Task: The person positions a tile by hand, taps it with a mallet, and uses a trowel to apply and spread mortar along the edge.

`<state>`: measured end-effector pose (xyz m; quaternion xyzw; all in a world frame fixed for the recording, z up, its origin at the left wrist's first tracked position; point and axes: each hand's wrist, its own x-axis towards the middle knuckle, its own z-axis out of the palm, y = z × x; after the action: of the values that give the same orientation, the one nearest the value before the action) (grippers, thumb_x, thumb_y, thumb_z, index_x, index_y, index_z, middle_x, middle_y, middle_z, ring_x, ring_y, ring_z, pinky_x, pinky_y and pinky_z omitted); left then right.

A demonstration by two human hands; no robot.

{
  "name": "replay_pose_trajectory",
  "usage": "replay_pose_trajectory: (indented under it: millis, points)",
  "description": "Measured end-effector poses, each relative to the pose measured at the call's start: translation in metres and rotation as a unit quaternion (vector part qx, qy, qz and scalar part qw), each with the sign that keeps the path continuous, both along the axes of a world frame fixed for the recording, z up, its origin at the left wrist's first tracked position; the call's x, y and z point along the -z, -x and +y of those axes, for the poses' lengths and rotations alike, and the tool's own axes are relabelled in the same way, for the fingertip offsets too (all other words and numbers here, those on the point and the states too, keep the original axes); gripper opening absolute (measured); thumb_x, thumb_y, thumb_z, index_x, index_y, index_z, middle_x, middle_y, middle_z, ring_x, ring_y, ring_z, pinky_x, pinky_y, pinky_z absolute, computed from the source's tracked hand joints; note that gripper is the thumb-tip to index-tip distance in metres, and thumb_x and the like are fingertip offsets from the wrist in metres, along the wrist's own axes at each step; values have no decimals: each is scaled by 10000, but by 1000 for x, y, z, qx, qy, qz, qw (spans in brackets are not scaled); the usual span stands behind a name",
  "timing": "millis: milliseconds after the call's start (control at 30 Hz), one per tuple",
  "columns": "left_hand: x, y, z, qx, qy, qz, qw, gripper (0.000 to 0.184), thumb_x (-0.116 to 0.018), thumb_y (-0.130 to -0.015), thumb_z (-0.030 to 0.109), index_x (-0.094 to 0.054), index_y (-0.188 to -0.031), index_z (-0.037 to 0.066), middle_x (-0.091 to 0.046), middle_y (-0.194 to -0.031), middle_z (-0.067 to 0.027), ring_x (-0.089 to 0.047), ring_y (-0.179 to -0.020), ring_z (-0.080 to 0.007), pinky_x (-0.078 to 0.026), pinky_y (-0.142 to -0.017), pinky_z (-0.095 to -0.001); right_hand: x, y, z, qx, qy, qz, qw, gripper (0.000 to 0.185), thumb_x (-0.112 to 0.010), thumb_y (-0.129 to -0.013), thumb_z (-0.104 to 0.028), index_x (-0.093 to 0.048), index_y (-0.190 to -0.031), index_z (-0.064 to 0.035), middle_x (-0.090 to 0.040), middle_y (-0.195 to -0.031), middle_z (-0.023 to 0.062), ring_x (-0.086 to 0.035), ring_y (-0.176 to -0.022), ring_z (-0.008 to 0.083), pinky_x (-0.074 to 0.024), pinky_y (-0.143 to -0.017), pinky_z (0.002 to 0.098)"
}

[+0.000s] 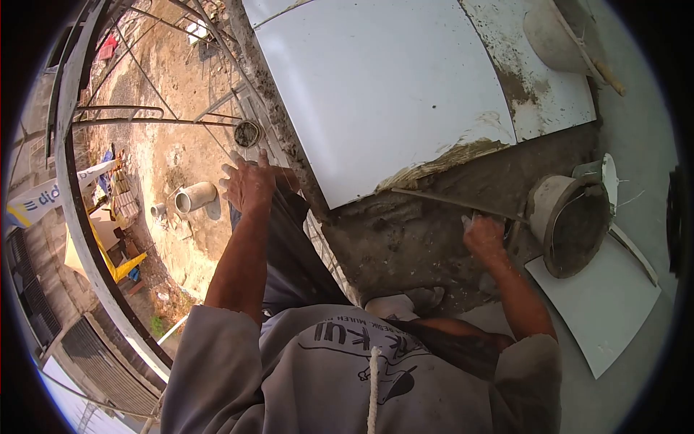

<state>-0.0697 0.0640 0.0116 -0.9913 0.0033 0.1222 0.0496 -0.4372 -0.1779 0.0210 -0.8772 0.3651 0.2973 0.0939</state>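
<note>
My right hand [486,237] is closed at a long, thin straightedge [441,199] over the grey mortar bed [405,249]; its handhold is partly hidden. The strip's left end reaches the mortar-smeared edge of a large white tile [383,87]. My left hand [249,184] is stretched out with fingers spread, above my dark-trousered knee, holding nothing. Right of my right hand stands a mortar-crusted bucket [537,210], tilted in view, with grey material inside.
A cut white tile piece [600,307] lies at the right beside the bucket. Another bucket [553,32] with a wooden-handled tool [607,78] is at the upper right. Scaffold bars [69,152] rise at the left above a drop to sandy ground [159,145] with a concrete pipe [196,197].
</note>
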Motion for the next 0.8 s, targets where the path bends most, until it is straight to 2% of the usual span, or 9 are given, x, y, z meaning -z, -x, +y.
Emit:
replay_pose_trajectory:
  millis: [67,167,267,333,433,500,600,700,800]
  points:
    - [-1,-2,2,-4,7,5,1000,685,-437,-898,548,-389,-1373,58,-393,-1376,-234,-407,-1228,-431,-336,-986,-557,-2,21,-9,61,-21,56,996,429,-477,-913,-392,-650,-949,-1,-657,-864,235,-640,-840,393,-483,-793,481]
    - [-1,-1,4,-5,12,9,1000,691,-435,-897,555,-382,-1380,64,-387,-1380,-236,-400,-1235,-431,-335,-989,-556,-16,43,-7,99,18,26,995,441,-477,-914,-376,-636,-982,31,-651,-877,256,-631,-874,404,-478,-800,483]
    - [1,-3,6,-11,14,4,1000,703,-432,-893,572,-371,-1391,80,-376,-1388,-238,-388,-1245,-436,-326,-998,-558,-16,79,-15,108,13,52,993,472,-470,-916,-390,-610,-1028,45,-645,-896,265,-620,-897,412,-466,-812,492]
    - [1,-4,8,-21,13,4,1000,710,-431,-891,581,-364,-1398,89,-370,-1394,-240,-382,-1250,-439,-320,-1004,-562,-29,89,-12,55,-4,52,997,486,-480,-908,-402,-605,-1017,55,-639,-910,266,-616,-893,418,-462,-823,494]
    - [-1,-4,6,-19,34,28,999,730,-421,-887,594,-340,-1412,92,-354,-1415,-233,-339,-1277,-465,-286,-1016,-591,-35,68,-11,-19,-50,66,996,507,-494,-896,-417,-600,-1009,65,-634,-920,267,-610,-889,425,-455,-836,498]
    - [-5,-2,1,-20,24,26,999,733,-431,-888,580,-330,-1414,80,-364,-1407,-235,-363,-1266,-455,-302,-1017,-570,-34,43,-1,-50,-79,77,993,513,-497,-893,-422,-600,-1014,66,-635,-917,266,-610,-888,427,-453,-838,499]
    - [-7,-3,0,-18,8,27,999,731,-433,-892,565,-324,-1416,67,-358,-1408,-241,-366,-1270,-456,-304,-1023,-558,-28,-1,24,-49,-82,85,992,474,-475,-908,-409,-621,-984,35,-653,-875,246,-629,-864,401,-466,-801,494]
    - [-10,-8,-8,-21,40,53,998,726,-424,-896,562,-323,-1419,69,-328,-1426,-249,-336,-1288,-467,-287,-1032,-568,-26,-35,42,-48,-109,37,992,471,-474,-907,-409,-625,-973,32,-657,-866,237,-632,-848,402,-471,-791,497]
    - [-7,-16,-8,-33,50,54,997,720,-426,-897,555,-325,-1417,68,-311,-1436,-249,-316,-1296,-474,-276,-1039,-573,-14,-49,49,-44,-148,51,987,504,-502,-885,-424,-600,-992,58,-637,-921,272,-606,-910,421,-451,-841,490]
